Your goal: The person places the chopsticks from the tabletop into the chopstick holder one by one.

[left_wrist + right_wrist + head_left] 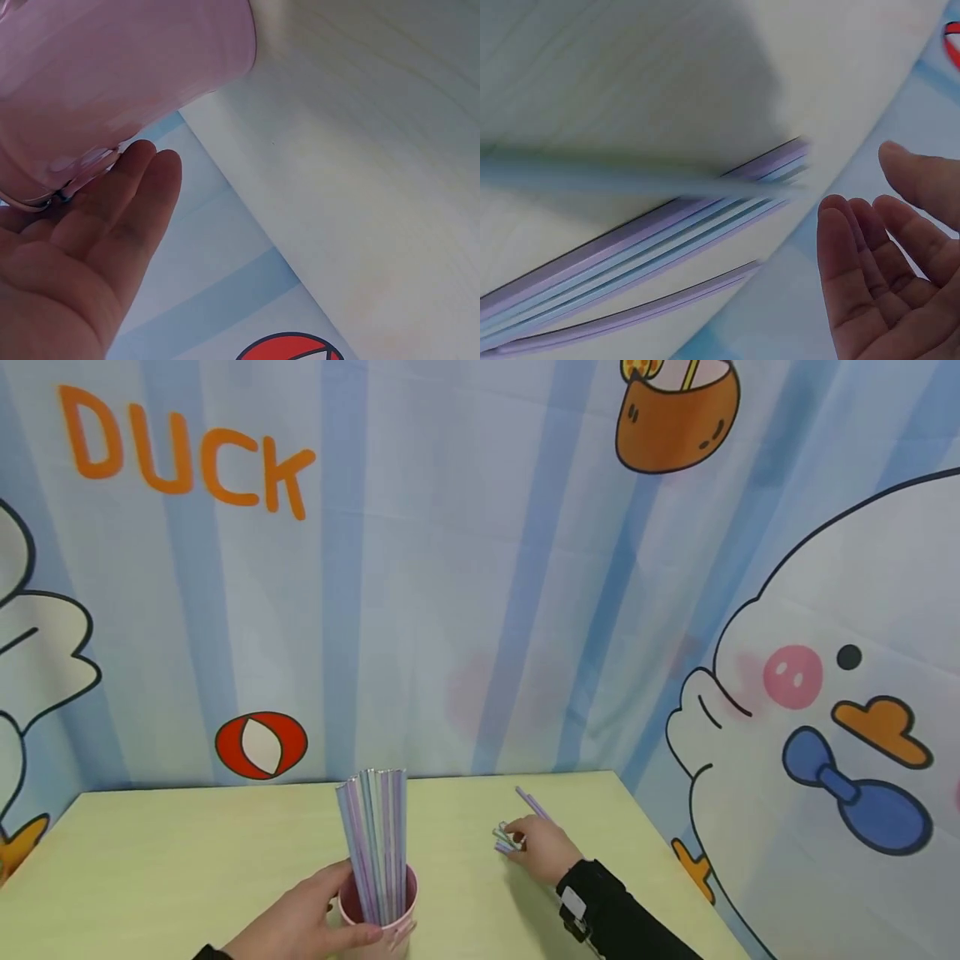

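A pink cup [378,939] holds a bundle of pastel straws [378,843] that stand upright, leaning slightly left. My left hand [307,914] grips the cup, thumb on the near side and index finger at the far side. In the left wrist view, fingers [142,202] of that hand lie against the cup's wall. Over the table's right part, my right hand [546,850] is at a few loose straws [504,837]. Its thumb and fingers stand apart in the right wrist view, beside several purple and blue straws [645,244]. One blurred straw [630,176] crosses nearer the camera, its end close to the fingertips.
The pale yellow table [195,852] ends at a blue-striped backdrop [420,610] with printed ducks and lettering. A black band with a small device [581,902] sits on the right wrist.
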Tool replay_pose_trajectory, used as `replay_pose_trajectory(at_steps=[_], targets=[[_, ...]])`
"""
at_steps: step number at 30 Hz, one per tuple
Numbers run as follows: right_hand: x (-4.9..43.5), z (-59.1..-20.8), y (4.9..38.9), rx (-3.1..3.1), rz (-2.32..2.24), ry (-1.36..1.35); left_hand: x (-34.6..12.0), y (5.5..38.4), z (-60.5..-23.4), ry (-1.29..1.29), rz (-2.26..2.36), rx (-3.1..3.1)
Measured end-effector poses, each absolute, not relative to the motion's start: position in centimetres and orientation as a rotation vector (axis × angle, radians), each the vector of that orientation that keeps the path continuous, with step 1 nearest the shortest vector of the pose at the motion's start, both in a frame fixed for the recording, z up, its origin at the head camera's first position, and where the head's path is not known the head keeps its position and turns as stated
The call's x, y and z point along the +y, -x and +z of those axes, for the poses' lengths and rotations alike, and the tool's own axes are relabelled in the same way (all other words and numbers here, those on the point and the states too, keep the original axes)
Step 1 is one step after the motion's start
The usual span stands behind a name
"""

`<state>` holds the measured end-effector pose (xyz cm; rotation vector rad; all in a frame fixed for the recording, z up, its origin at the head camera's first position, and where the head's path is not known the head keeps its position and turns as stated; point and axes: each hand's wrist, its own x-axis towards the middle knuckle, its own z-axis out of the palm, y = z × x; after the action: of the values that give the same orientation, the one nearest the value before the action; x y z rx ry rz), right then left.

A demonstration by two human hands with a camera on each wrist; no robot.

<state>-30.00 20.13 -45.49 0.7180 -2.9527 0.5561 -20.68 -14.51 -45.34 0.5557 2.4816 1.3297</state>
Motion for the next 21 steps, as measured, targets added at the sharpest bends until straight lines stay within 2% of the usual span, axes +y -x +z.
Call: replay_pose_trajectory(at_steps=[7,21], targets=[[21.5,-46.8,30.7,-3.003,0.476,-0.548,-14.8,20.7,-45.4,-0.552,1.319,2.492],[21.6,-48.4,31.6,-3.008,0.39,-0.442,-14.8,20.7,-45.4,-0.544,1.328,2.513]])
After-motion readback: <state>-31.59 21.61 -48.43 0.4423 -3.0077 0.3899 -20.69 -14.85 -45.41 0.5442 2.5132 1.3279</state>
